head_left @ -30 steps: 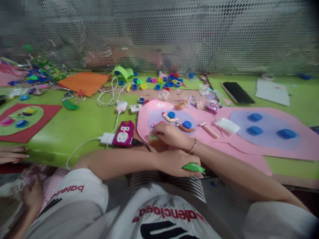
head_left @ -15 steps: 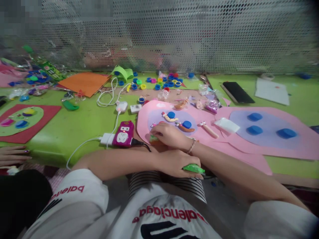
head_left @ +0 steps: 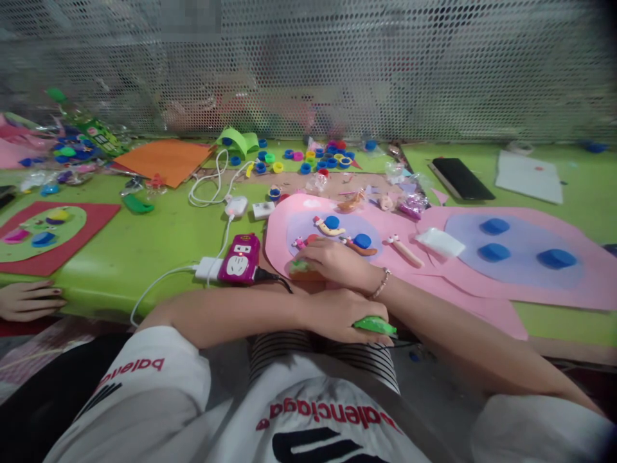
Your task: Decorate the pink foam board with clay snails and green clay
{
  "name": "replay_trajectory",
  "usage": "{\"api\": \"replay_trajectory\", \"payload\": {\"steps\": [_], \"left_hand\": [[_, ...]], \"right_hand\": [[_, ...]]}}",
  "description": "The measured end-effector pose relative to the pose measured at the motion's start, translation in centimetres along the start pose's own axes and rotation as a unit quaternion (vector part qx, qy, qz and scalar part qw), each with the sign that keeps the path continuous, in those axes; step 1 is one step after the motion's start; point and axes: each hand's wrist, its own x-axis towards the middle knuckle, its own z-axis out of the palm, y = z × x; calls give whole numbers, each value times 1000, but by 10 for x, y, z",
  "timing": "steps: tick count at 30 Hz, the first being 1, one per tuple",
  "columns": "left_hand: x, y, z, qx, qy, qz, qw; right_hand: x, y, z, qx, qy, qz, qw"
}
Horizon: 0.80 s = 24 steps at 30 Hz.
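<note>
My left hand (head_left: 332,314) lies under my right wrist, its fingers closed round a green packet of modelling clay (head_left: 375,325). Over the pink paper (head_left: 276,241), my right hand (head_left: 342,260) is bent downward, fingertips together at a small green piece of modelling clay (head_left: 299,265). Something orange shows beneath those fingers, mostly hidden. Just beyond it sit clay snails with blue bottle caps as shells: a cream snail (head_left: 330,226) and a brown snail (head_left: 361,244). A pink clay figure (head_left: 299,243) is partly covered by my right hand. To the right lies a pale clay strip with eyes (head_left: 405,249).
A purple power socket (head_left: 238,262) with white cables stands left of the paper. Several bottle caps (head_left: 305,168) lie at the back by a perforated metal screen (head_left: 308,96). A phone (head_left: 461,179) rests at right. Another person's hand (head_left: 29,301) is at the left edge.
My right hand's fingers have lowered from a raised pinch towards the green clay. My left hand keeps its place. The other person's hand at the left has shifted further into view.
</note>
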Motion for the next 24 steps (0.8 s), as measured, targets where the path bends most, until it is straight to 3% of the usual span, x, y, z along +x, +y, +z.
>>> {"api": "replay_trajectory", "payload": {"steps": [9, 24], "left_hand": [[1, 2, 0, -9, -16, 2, 1000], [0, 1, 1, 16, -25, -10, 1000]], "right_hand": [[-12, -8, -11, -153, -36, -25, 987], [-12, 0, -1, -149, -51, 1, 988]]}}
